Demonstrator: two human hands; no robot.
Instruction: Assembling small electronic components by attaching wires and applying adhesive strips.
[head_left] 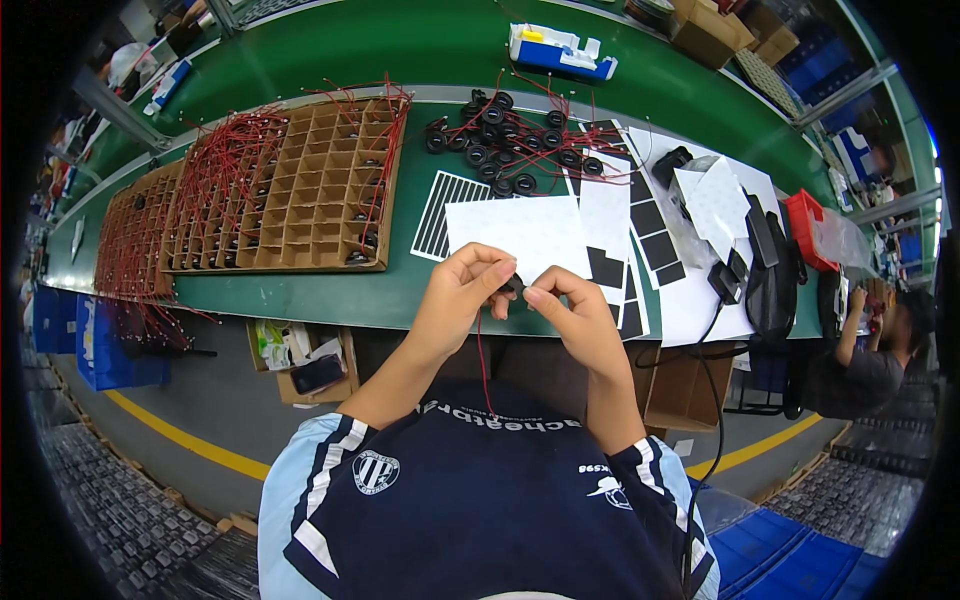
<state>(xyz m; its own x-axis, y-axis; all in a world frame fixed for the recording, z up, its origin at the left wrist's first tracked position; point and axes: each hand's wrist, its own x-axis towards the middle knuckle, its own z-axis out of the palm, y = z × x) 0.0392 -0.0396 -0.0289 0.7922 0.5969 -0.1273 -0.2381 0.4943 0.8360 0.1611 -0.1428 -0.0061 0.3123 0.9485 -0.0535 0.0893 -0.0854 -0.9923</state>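
Observation:
Just above the near edge of the table, both my hands are closed around one small black round part [516, 284], from which a thin red wire hangs down in front of my shirt. My left hand [465, 295] grips it between thumb and fingers. The thumb and forefinger of my right hand [578, 312] pinch at its right edge; the fingers partly cover the part. Beyond the hands lies a white sheet [520, 225], partly over a sheet with black strips [435, 220]. Behind it is a loose pile of black round parts [500, 150] with red wires.
Left on the green table [300, 298] stands a divided cardboard tray [318, 215] with wired parts. Sheets of black rectangles [655, 235], black cases [768, 275] and a red bin [803, 225] are on the right. A blue-and-white holder [562, 55] sits beyond. Another person [865, 365] is far right.

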